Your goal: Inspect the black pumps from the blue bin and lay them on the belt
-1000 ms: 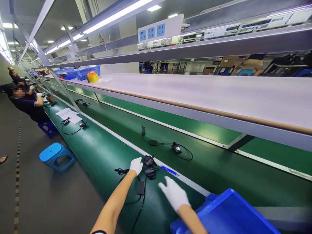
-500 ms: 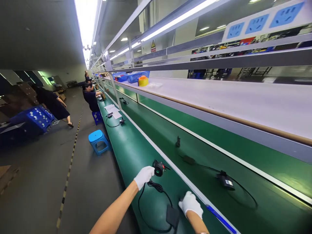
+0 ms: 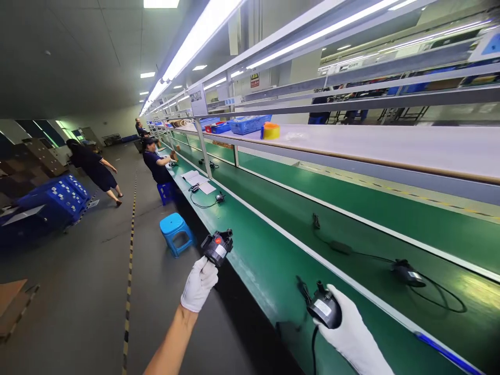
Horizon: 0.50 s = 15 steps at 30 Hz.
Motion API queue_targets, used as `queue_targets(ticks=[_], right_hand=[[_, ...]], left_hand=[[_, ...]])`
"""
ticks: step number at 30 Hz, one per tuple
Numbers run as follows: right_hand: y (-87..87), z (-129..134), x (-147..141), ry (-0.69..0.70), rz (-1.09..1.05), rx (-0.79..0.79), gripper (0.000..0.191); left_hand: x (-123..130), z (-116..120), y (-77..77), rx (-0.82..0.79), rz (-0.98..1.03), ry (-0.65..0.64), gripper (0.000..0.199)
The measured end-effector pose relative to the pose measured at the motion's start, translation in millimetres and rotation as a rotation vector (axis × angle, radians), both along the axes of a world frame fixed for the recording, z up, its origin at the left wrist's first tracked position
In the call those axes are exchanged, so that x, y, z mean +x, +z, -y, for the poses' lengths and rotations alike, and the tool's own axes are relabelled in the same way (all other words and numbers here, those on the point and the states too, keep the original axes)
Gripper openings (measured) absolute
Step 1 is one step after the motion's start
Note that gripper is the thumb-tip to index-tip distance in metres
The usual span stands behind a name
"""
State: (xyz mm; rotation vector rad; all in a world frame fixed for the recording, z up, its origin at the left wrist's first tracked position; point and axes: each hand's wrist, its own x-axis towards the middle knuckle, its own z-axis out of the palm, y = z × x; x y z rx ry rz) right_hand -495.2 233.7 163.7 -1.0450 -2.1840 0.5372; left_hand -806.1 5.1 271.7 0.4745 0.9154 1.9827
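My left hand (image 3: 200, 284), in a white glove, is closed on the lower end of a small black pump (image 3: 217, 248). The pump is held up over the table's near edge, its white label and red spot facing me. My right hand (image 3: 347, 323), also gloved, grips a second black pump (image 3: 326, 308) around its side, thumb below and fingers above. This pump has a white label and a short spout, and a black cable (image 3: 314, 346) hangs from it. Beside it, a blurred black plug-like piece (image 3: 302, 289) shows above the green tabletop (image 3: 258, 271).
On the sunken green belt lies another corded pump (image 3: 408, 273). Farther along the table are papers (image 3: 199, 182) and a corded device (image 3: 220, 198). A blue stool (image 3: 174, 224) stands left of the table. A co-worker (image 3: 156, 161) sits beyond; another person (image 3: 96, 166) walks in the aisle.
My left hand has lifted its pump up and left, turning the label into view. The right hand has turned and moved right, now showing its pump. The view has shifted left.
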Motion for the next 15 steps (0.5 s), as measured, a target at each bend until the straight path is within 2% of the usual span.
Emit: queue_targets(ticks=[2,5,9,12,15], right_hand=[[26.5,15.9,-26.2,0.036,-0.043,0.067,0.074],[66.7,29.0,-58.3,0.06,-0.124,0.133,0.075],[109.7,34.4,-91.8,0.089,-0.222,0.244,0.072],[123.9,31.1,-112.0,0.08,-0.255,0.264,0.073],[122.0,19.8,-129.5,0.058,-0.303,0.207,0.079]], left_hand=[[-15.5,19.0,7.9,0.003,0.012,0.034,0.067],[-32.6,38.5,9.7,-0.004,0.029,0.113,0.059],[-50.2,48.0,6.3,-0.069,0.075,0.285,0.034],[-61.3,44.3,14.7,-0.163,0.059,0.345,0.039],[-74.9,31.8,33.9,-0.189,-0.063,0.266,0.046]])
